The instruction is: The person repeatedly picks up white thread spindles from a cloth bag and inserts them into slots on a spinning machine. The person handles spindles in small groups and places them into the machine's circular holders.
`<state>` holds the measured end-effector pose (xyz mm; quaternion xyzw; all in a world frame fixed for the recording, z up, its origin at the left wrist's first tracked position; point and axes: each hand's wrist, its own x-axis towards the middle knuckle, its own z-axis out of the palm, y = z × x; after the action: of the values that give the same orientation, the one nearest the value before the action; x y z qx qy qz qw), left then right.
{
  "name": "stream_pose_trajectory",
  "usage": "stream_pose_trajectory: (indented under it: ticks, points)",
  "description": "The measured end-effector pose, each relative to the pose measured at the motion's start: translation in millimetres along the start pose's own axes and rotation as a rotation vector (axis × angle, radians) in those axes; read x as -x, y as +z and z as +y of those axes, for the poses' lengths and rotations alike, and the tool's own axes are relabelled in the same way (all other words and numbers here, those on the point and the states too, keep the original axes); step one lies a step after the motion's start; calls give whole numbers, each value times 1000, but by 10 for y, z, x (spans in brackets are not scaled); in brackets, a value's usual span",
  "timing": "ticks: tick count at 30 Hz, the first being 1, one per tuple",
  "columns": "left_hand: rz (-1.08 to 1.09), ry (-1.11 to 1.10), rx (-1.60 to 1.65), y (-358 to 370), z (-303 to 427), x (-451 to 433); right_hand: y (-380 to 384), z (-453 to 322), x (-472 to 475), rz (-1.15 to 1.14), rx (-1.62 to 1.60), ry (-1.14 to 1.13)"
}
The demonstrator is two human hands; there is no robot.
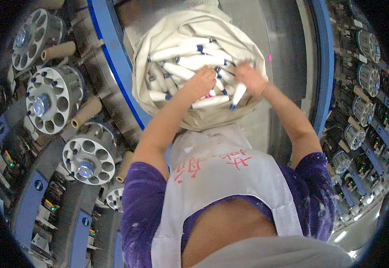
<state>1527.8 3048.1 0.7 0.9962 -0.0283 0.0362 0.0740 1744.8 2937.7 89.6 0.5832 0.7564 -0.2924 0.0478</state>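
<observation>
A cream cloth sack stands before me with its mouth wide and its rim rolled back. Inside lie many white yarn bobbins with dark blue ends, pointing several ways. My right hand, blurred, is at the sack's right side and grips one yarn bobbin, its blue end pointing down toward me. Over the middle of the pile is my left hand, fingers bent among the bobbins. Whether it grips one is hidden. A bit of bright pink shows just below its fingers.
At left runs a yarn winding machine with round bobbin magazines, some pockets holding bobbins, and brown paper cones. A blue rail passes close to the sack's left. Another blue rail and more magazines line the right.
</observation>
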Motion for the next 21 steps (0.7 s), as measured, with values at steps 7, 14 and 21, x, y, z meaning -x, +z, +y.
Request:
stream_pose_trajectory:
  ticks: [7, 14, 21]
  points:
    - [-405, 21, -310, 191, -228, -1, 1077, -964, -384, -39, -271, 191]
    - [-511, -227, -108, -654, -753, -185, 545, -531, -299, 97, -385, 55]
    - [559, -795, 946, -2054, -537, 200, -493, -450, -167, 663, -1492, 358]
